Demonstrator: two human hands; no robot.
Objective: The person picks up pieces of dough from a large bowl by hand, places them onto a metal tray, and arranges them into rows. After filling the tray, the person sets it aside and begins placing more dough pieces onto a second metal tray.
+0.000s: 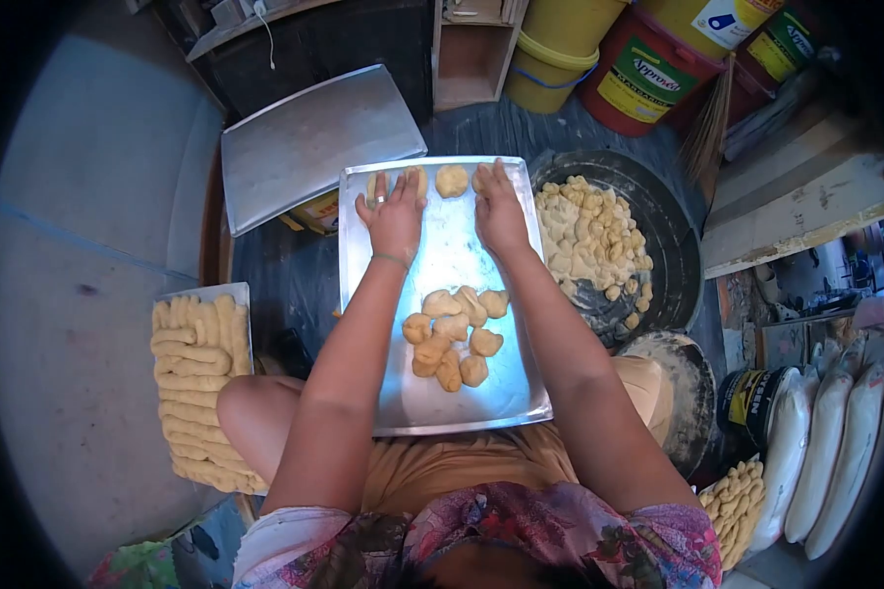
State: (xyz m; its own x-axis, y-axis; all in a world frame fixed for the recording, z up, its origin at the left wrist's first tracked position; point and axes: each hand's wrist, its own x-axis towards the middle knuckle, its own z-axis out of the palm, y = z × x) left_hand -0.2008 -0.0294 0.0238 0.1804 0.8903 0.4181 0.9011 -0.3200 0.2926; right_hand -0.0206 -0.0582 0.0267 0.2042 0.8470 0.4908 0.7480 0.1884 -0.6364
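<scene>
A metal tray point(452, 240) rests across my lap. Along its far edge sits a flattened dough piece point(452, 181), between my two hands. My left hand point(393, 218) lies over dough at the tray's far left, fingers spread, with dough showing around the fingertips. At the far right, my right hand point(501, 214) reaches onto another dough piece, mostly hidden under its extended fingers. A loose cluster of several dough lumps point(452, 329) lies on the tray nearer my body, between my forearms.
On the right, a round black basin point(673, 236) holds many floured dough pieces. An upturned metal tray point(314, 133) lies at the back left. Dough rolls point(198, 383) fill a tray at the left. Buckets point(643, 79) stand at the back right, plastic bags point(825, 452) at the right.
</scene>
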